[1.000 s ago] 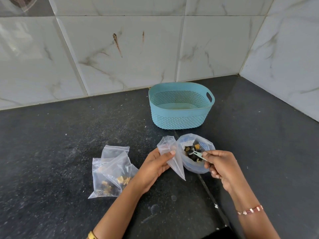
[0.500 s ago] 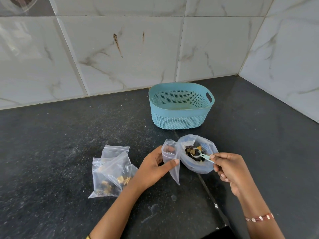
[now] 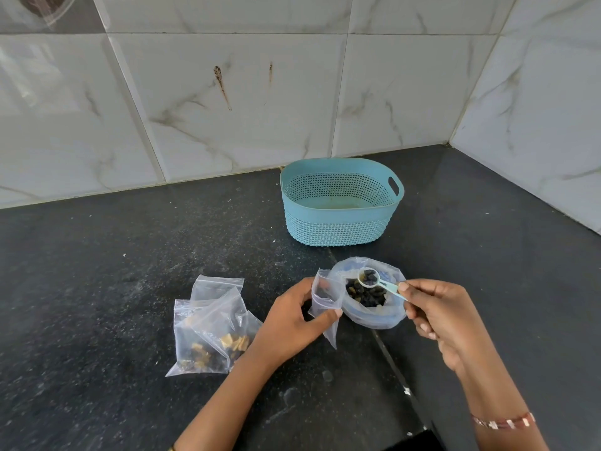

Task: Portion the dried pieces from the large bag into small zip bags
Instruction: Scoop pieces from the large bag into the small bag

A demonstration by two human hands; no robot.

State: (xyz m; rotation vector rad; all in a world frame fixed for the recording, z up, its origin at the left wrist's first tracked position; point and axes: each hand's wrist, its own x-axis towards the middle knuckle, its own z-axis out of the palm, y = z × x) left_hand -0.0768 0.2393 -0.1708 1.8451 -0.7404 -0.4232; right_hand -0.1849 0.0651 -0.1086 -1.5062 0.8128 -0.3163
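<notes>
The large clear bag (image 3: 374, 317) sits open on the black counter, with dark and yellowish dried pieces (image 3: 366, 296) inside. My right hand (image 3: 435, 312) pinches the handle of a small teal scoop (image 3: 369, 277); its bowl holds a few dark pieces and hovers over the bag's mouth. My left hand (image 3: 292, 320) grips a small clear zip bag (image 3: 325, 302) upright against the large bag's left side, thumb on its front.
A pile of small zip bags (image 3: 211, 327), some holding dried pieces, lies left of my left hand. A teal perforated basket (image 3: 338, 219) stands behind the large bag. Marble-tiled walls close the counter at the back and right.
My right hand dipped the scoop into the large bag and lifted it out with dark pieces in its bowl. My left hand brought the small zip bag upright against the large bag.
</notes>
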